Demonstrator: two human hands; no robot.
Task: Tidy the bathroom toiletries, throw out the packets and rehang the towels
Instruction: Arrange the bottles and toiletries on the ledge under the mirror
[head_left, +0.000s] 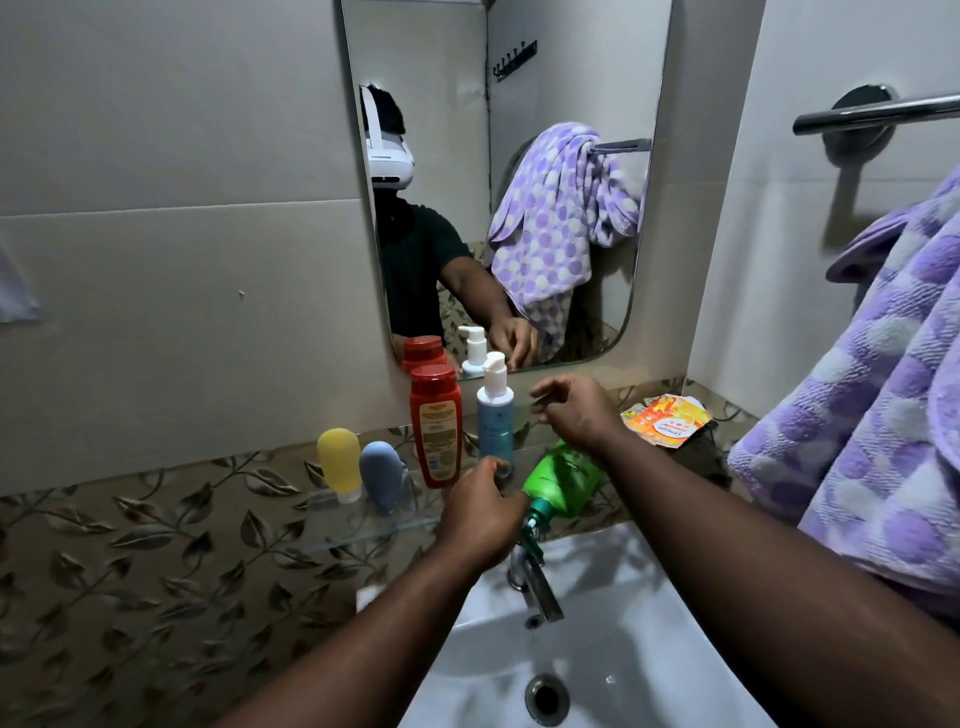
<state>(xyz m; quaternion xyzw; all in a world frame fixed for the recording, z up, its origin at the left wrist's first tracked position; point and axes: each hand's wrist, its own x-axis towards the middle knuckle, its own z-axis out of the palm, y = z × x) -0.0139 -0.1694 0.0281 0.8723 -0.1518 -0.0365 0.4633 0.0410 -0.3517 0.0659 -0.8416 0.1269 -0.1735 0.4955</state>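
Toiletries are the step in hand: the green bottle (563, 480) lies on its side on the glass shelf (332, 519), with its pump over the tap (540, 587). The left hand (480, 512) curls its fingers at the bottle's neck, probably gripping it, though the hand hides the contact. The right hand (574, 410) hovers above, fingers loosely curled and holding nothing. The next move likely needs 2 hands to stand the bottle upright beside the blue pump bottle (496, 415). The packets (667, 418) and the towel (883, 389) wait.

Left arm (363, 623) and right arm (727, 530) bare, reaching forward. Left hand (480, 512) lower, back up, fingers curled under and hidden, grip unclear. Right hand (576, 415) higher, farther out, wrist bent down, fingers loosely curled, nothing held
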